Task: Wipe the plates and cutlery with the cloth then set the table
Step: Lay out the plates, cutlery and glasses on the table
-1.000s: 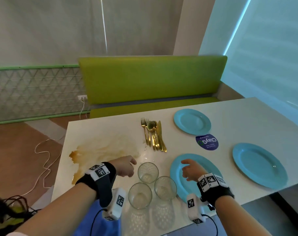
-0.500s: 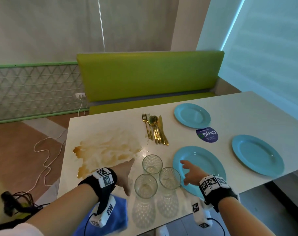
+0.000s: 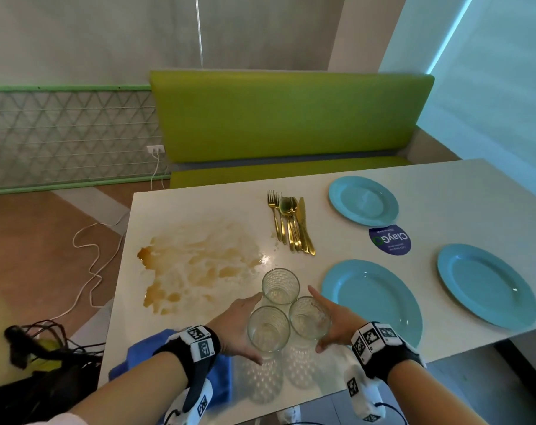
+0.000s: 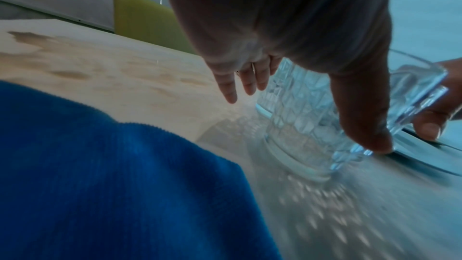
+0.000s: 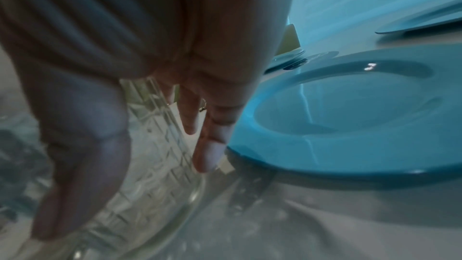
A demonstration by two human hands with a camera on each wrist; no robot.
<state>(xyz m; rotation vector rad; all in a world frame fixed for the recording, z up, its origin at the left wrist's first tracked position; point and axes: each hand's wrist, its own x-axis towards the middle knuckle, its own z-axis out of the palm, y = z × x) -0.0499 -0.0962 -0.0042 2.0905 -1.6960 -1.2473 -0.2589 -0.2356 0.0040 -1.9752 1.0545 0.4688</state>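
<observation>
Glass first: three patterned tumblers stand bunched in a triangle, and both hands are cupping that cluster from the sides. The left hand [image 3: 236,325] lies flat-fingered against the near-left glass [image 3: 268,328], thumb down by its base, fingers straight and reaching towards the far glass [image 3: 280,285]. The right hand [image 3: 332,322] mirrors it on the near-right glass [image 3: 309,317], fingers extended along its wall, thumb low near the table [image 3: 199,207]. Neither hand is curled round anything; they look like two open palms corralling the glasses, probably to slide the lot aside in one push and clear working room.

The cloth [image 3: 220,375], blue and folded, sits just behind the left wrist at the near table edge, untouched. Just outside the right hand lies the nearest blue plate [image 3: 380,299], its rim almost at the little finger. A second plate [image 3: 487,285] lies further out on that side, and a third [image 3: 363,200] is well ahead. The gold cutlery [image 3: 292,225], forks, spoons and a knife, is bundled ahead of both hands, beyond the glasses. A brown spill [image 3: 196,265] spreads ahead and outside of the left hand, and a round purple sticker [image 3: 389,240] sits between the plates.

I'd say wiping hasn't begun; grouped glasses pushed by flat palms may tip or clink.
</observation>
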